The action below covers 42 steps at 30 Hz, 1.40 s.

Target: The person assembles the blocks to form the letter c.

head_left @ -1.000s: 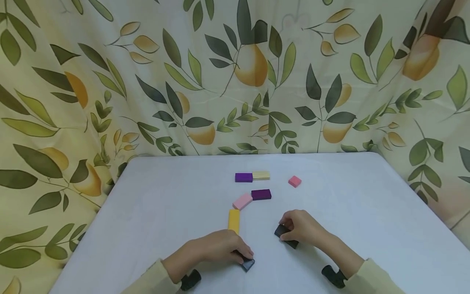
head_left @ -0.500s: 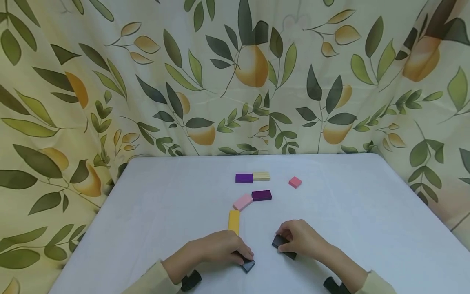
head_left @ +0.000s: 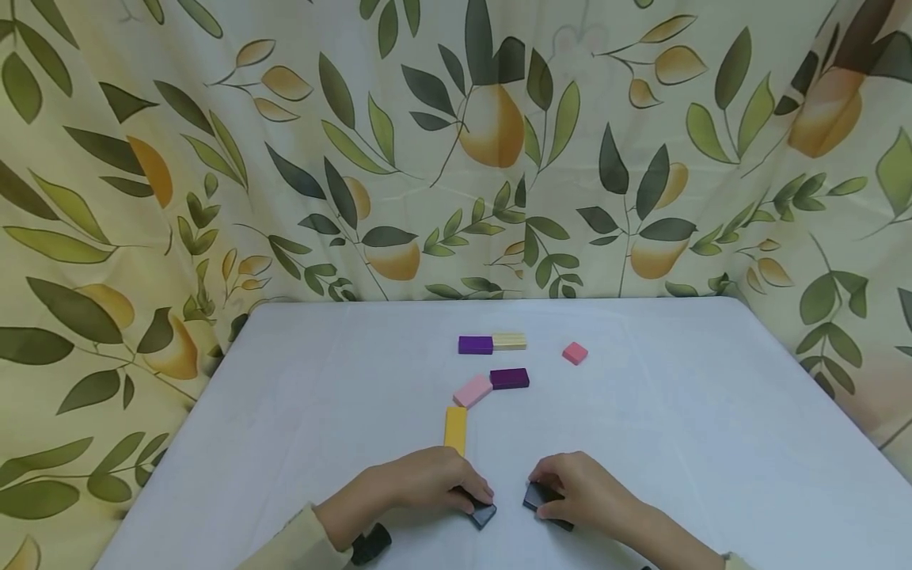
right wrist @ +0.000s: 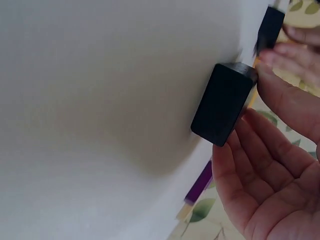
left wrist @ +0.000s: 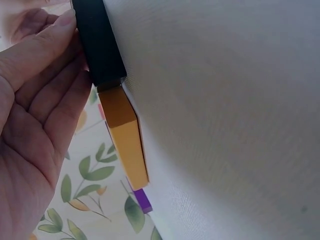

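While my left hand (head_left: pixel 427 480) pinches one black block (head_left: pixel 484 516) between thumb and fingers at the near end of the yellow block (head_left: pixel 455 428), my right hand (head_left: pixel 591 491) grips a second black block (head_left: pixel 539 497) likewise, apart from the first on its right. Whether that second black block touches the white table (head_left: pixel 321 396) I cannot tell. Beyond the yellow block, a pink block (head_left: pixel 473 391) slants toward a dark purple block (head_left: pixel 509 378). Farther off, a violet block (head_left: pixel 475 345) lies end to end with a cream block (head_left: pixel 509 341), a coral block (head_left: pixel 575 353) apart to their right. Behind hangs a leaf-patterned cloth (head_left: pixel 492 198).
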Motion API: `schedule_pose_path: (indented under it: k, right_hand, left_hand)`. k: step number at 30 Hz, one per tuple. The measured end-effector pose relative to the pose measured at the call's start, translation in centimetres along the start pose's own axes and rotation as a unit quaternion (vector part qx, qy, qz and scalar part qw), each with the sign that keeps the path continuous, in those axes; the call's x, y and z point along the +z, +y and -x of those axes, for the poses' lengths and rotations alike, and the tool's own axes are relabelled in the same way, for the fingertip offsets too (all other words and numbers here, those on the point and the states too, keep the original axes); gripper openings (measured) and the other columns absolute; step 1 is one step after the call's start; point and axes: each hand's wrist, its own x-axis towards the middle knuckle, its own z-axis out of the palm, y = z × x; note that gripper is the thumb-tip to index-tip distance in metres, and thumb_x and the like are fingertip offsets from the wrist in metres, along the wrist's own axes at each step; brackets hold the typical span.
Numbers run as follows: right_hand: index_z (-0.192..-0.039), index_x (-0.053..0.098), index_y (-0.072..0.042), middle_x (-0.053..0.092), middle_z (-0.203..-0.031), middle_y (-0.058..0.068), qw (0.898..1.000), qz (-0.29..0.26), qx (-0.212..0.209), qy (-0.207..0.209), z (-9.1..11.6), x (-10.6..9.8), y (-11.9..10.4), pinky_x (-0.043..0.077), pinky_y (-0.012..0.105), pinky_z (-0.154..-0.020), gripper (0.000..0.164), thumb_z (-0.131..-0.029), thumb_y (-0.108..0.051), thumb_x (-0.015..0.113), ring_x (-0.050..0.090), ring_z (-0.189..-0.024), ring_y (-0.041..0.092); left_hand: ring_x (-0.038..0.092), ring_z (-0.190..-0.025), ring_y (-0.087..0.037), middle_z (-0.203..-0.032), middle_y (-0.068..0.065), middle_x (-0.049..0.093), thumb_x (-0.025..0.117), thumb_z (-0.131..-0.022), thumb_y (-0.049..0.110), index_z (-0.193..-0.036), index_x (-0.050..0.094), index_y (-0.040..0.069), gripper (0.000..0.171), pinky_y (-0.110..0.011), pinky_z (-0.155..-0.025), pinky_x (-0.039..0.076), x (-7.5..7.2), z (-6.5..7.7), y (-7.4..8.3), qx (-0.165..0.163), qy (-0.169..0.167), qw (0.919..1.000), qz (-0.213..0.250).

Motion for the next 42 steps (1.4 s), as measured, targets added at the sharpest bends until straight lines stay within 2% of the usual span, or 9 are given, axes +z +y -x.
schedule_pose_path:
  k: [5,12,18,25,30,37,42]
  right_hand:
    - [-0.092,0.069,-0.004,0.066,-0.086,0.000,1.000,-0.004,0.004,-0.007,0.2,0.2,-0.4,0.049,0.030,-0.067,0.029,-0.069,-0.017,0.081,0.052,-0.069,0.009]
    - [-0.092,0.069,-0.006,0.065,-0.084,-0.007,0.999,-0.017,0.008,-0.032,0.4,0.7,-1.1,0.050,0.029,-0.068,0.028,-0.068,-0.015,0.081,0.053,-0.070,0.005]
    - [-0.094,0.069,-0.005,0.066,-0.087,-0.006,0.999,-0.028,-0.003,-0.042,0.3,0.9,-1.6,0.050,0.028,-0.069,0.029,-0.068,-0.014,0.080,0.054,-0.073,0.003]
    - [-0.098,0.068,-0.002,0.067,-0.087,-0.005,0.998,-0.024,0.004,-0.056,0.2,1.1,-2.0,0.051,0.029,-0.071,0.034,-0.069,-0.015,0.080,0.056,-0.074,0.002]
    - [-0.099,0.069,-0.001,0.066,-0.088,-0.006,0.998,-0.013,-0.008,-0.057,0.0,1.3,-2.2,0.050,0.026,-0.070,0.034,-0.070,-0.016,0.080,0.055,-0.076,0.000]
    - [-0.099,0.068,0.000,0.065,-0.089,-0.006,0.997,-0.030,-0.035,-0.055,0.0,1.8,-2.2,0.049,0.022,-0.069,0.034,-0.070,-0.015,0.079,0.056,-0.078,0.000]
    - [-0.099,0.068,0.000,0.065,-0.090,-0.006,0.997,-0.040,-0.036,-0.060,-0.1,2.3,-2.3,0.049,0.021,-0.070,0.034,-0.071,-0.014,0.079,0.055,-0.078,-0.001]
  left_hand:
    - [0.052,-0.101,0.010,-0.107,0.014,0.063,0.065,-0.085,0.013,-0.111,0.069,0.013,0.027,-0.008,-0.083,0.038,0.0,0.0,0.1,-0.003,-0.002,1.0000,-0.002]
    - [0.052,-0.101,0.009,-0.106,0.014,0.064,0.065,-0.085,0.013,-0.111,0.069,0.012,0.026,-0.009,-0.084,0.038,-0.1,0.0,0.2,-0.003,0.002,1.0000,0.004]
    - [0.052,-0.101,0.008,-0.106,0.013,0.064,0.065,-0.085,0.012,-0.110,0.069,0.011,0.026,-0.010,-0.084,0.039,-0.2,0.0,0.1,-0.003,0.006,0.9999,0.009]
    - [0.052,-0.102,0.008,-0.107,0.014,0.063,0.065,-0.085,0.013,-0.111,0.069,0.012,0.026,-0.008,-0.084,0.038,-0.3,0.2,0.1,-0.006,0.005,0.9999,0.007]
    - [0.052,-0.102,0.008,-0.107,0.014,0.063,0.064,-0.085,0.013,-0.111,0.068,0.012,0.026,-0.009,-0.084,0.038,-0.3,0.1,0.0,-0.006,0.005,0.9999,0.007]
    - [0.052,-0.102,0.007,-0.107,0.012,0.064,0.064,-0.086,0.012,-0.111,0.068,0.011,0.026,-0.009,-0.085,0.038,-0.4,0.0,0.1,-0.005,0.005,0.9998,0.016]
    - [0.053,-0.100,0.007,-0.105,0.013,0.064,0.064,-0.086,0.012,-0.110,0.069,0.012,0.025,-0.010,-0.084,0.039,-0.2,-0.1,0.0,-0.010,0.001,0.9997,0.023]
